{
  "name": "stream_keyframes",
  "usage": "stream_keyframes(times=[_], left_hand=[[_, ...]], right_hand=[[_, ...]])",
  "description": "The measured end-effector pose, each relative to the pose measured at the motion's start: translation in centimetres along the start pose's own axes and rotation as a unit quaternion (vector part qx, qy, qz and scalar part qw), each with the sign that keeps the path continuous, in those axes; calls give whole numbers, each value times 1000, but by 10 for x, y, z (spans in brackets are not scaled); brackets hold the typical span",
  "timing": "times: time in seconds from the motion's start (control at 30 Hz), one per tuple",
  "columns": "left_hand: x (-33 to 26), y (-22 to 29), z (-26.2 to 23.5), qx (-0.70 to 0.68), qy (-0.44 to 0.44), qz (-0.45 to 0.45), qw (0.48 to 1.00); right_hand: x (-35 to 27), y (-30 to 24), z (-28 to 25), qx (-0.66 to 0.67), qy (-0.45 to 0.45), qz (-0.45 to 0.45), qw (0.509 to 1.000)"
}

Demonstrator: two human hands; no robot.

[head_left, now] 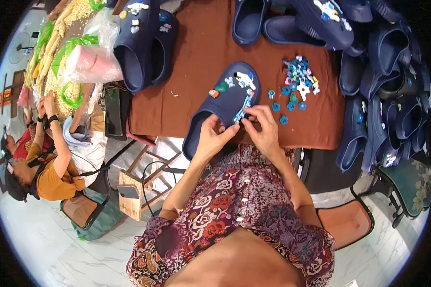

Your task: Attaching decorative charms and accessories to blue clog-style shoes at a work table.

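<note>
A navy blue clog (223,107) lies at the table's front edge, its toe pointing away and slightly right. Several charms sit on its upper: a white figure (245,80), a green heart (221,87) and a small orange one (213,93). My left hand (214,137) grips the clog at its opening, fingers partly inside and thumb near a blue-and-white charm (239,115). My right hand (264,128) pinches that charm at the clog's right side. A pile of loose charms (299,76), with blue flowers (284,120) beside it, lies to the right on the brown cloth (196,52).
More navy clogs (354,129) are heaped along the right side. A decorated pair (141,52) stands at the back left. Further left, two people (55,162) work at a table with pale kernels (76,14) and plastic bags (93,62). A wooden stool (129,191) and chairs (345,222) are below.
</note>
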State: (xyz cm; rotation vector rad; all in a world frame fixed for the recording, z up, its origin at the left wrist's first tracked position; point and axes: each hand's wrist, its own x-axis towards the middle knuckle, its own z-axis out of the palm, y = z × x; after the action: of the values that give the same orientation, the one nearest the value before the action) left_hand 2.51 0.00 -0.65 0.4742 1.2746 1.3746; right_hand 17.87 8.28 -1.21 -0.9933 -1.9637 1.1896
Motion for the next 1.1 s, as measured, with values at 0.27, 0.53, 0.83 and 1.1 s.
stream_keyframes(times=[0.27, 0.53, 0.83, 1.1], left_hand=[[-2, 5, 6, 70, 60, -6, 996], [-1, 25, 4, -13, 90, -17, 996], [80, 75, -40, 5, 77, 50, 996], [204, 127, -67, 26, 96, 152, 983]], right_hand=[[-23, 15, 17, 24, 55, 59, 996], [-38, 4, 27, 79, 20, 112, 990], [-28, -5, 34, 61, -91, 86, 990], [-35, 1, 35, 49, -100, 94, 989]])
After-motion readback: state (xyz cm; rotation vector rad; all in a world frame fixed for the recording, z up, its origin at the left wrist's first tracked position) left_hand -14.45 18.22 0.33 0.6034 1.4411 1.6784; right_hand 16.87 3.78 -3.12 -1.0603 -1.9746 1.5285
